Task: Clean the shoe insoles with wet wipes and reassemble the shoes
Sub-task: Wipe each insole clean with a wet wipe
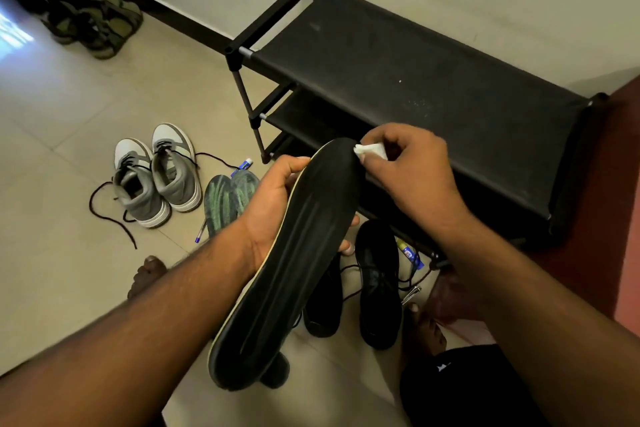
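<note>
My left hand [277, 204] grips a long black insole [298, 253] from underneath, its toe end pointing up and away. My right hand [412, 177] pinches a small white wet wipe [372, 150] against the insole's toe edge. Two black shoes [377, 284] lie on the floor under the insole, partly hidden by it. A pair of grey and white sneakers [159, 177] stands to the left with laces loose. Beside them lie two green patterned insoles [225, 201].
A black fabric shoe rack [433, 80] stands against the wall straight ahead. Olive sandals [97, 24] sit at the far left corner. A blue pen [201, 232], small tubes [244, 165] and a blue packet [412, 256] lie on the tiled floor. My bare feet [147, 274] are below.
</note>
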Demonstrator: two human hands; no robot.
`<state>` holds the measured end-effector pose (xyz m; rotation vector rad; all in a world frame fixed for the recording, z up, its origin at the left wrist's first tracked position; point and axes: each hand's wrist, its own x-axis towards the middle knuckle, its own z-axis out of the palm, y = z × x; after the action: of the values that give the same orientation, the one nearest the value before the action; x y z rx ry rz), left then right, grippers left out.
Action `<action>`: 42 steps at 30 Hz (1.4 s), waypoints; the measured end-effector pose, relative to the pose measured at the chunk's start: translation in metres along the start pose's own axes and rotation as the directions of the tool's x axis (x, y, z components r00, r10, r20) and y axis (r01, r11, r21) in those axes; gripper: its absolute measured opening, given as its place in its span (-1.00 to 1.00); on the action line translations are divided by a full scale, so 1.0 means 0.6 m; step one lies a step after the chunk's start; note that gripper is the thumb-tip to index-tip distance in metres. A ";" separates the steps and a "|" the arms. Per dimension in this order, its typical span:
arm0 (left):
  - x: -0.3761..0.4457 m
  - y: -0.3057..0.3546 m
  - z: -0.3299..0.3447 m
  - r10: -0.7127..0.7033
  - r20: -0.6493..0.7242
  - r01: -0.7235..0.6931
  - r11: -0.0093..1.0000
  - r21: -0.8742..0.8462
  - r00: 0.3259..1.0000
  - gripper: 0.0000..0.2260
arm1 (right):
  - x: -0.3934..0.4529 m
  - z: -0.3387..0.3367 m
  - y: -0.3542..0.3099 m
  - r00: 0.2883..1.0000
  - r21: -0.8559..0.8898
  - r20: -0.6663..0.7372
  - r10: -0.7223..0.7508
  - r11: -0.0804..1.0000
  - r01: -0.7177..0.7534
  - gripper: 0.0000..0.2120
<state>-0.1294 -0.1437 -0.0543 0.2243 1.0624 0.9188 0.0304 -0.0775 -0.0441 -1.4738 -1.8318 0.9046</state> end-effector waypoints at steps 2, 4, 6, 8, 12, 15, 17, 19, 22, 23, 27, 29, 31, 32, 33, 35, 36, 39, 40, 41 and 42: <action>0.000 -0.003 0.004 -0.020 0.017 0.020 1.000 0.003 1.000 -0.52 | -0.008 0.012 -0.002 0.999 -0.046 0.001 -0.043 0.998 0.043 -0.86; 0.002 -0.005 0.006 -0.037 0.029 0.036 0.999 0.006 0.999 -0.50 | -0.015 0.021 -0.005 0.998 -0.060 0.022 -0.066 0.996 0.067 -0.86; 0.003 -0.003 0.006 -0.044 0.035 0.043 0.999 0.020 0.998 -0.50 | -0.021 0.024 -0.009 0.996 -0.028 0.046 -0.076 0.997 0.077 -0.86; 0.007 -0.001 0.005 -0.054 0.059 0.054 0.998 0.013 0.997 -0.51 | -0.029 0.027 -0.015 0.991 0.006 0.074 -0.108 0.994 0.107 -0.85; 0.015 0.002 -0.001 -0.033 0.014 0.032 0.999 0.043 0.999 -0.48 | -0.050 0.042 -0.028 0.949 0.045 0.161 -0.269 0.963 0.266 -0.82; 0.016 -0.001 -0.005 0.070 0.028 -0.073 0.991 0.114 0.997 -0.46 | -0.061 0.051 -0.031 0.887 0.061 0.287 -0.362 0.931 0.360 -0.81; 0.009 0.001 -0.001 0.145 0.002 -0.143 0.973 0.184 0.989 -0.57 | -0.061 0.048 -0.035 0.842 0.087 0.393 -0.371 0.926 0.367 -0.82; 0.014 0.001 -0.003 0.147 -0.048 -0.137 0.976 0.171 0.988 -0.61 | -0.054 0.037 -0.037 0.819 0.131 0.473 -0.325 0.945 0.299 -0.83; 0.016 0.001 -0.007 -0.022 -0.005 0.023 0.999 0.038 1.000 -0.51 | -0.032 0.021 -0.028 0.936 0.218 0.316 -0.156 0.972 0.088 -0.82; 0.016 0.000 -0.009 -0.048 -0.013 0.048 0.998 0.029 0.999 -0.50 | -0.024 0.018 -0.020 0.977 0.222 0.196 -0.081 0.974 0.037 -0.81; 0.016 -0.003 -0.007 -0.099 -0.012 0.100 0.995 0.030 0.995 -0.41 | -0.012 0.014 0.001 0.999 -0.025 -0.023 -0.038 0.999 0.038 -0.84; 0.016 -0.003 -0.008 -0.101 0.004 0.101 0.994 0.043 0.995 -0.44 | -0.019 0.021 -0.001 0.998 -0.065 0.007 -0.059 0.996 0.059 -0.83; 0.018 -0.002 -0.011 -0.104 -0.022 0.106 0.993 0.057 0.994 -0.49 | -0.031 0.032 -0.009 0.994 -0.056 0.045 -0.099 0.993 0.101 -0.83; 0.016 -0.001 -0.010 -0.099 -0.033 0.101 0.992 0.073 0.995 -0.49 | -0.038 0.038 -0.013 0.989 -0.037 0.068 -0.131 0.990 0.134 -0.84; 0.015 0.001 -0.011 -0.082 -0.050 0.087 0.991 0.097 0.995 -0.48 | -0.046 0.045 -0.018 0.980 -0.018 0.103 -0.169 0.985 0.171 -0.84; 0.013 0.002 -0.014 -0.040 -0.068 0.048 0.992 0.119 0.997 -0.49 | -0.062 0.057 -0.025 0.949 0.011 0.208 -0.236 0.971 0.239 -0.82; 0.016 0.001 -0.017 0.003 -0.073 0.006 0.991 0.132 0.997 -0.53 | -0.068 0.060 -0.029 0.925 0.026 0.278 -0.259 0.965 0.263 -0.82; 0.016 0.003 -0.018 0.078 -0.069 -0.067 0.986 0.150 0.995 -0.52 | -0.074 0.056 -0.040 0.820 0.116 0.507 -0.266 0.964 0.241 -0.83; 0.019 0.003 -0.020 0.060 -0.067 -0.052 0.992 0.114 0.996 -0.48 | -0.070 0.050 -0.043 0.791 0.153 0.557 -0.252 0.968 0.200 -0.84; 0.017 0.005 -0.018 0.036 -0.055 -0.031 0.996 0.082 0.998 -0.48 | -0.064 0.045 -0.046 0.789 0.189 0.569 -0.229 0.971 0.146 -0.84; 0.017 0.006 -0.020 0.003 -0.048 0.000 0.998 0.057 0.999 -0.47 | -0.055 0.040 -0.045 0.823 0.226 0.535 -0.193 0.971 0.080 -0.85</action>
<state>-0.1397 -0.1369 -0.0647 0.2517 1.1345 0.8997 0.0026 -0.1171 -0.0375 -0.9964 -2.1390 1.5088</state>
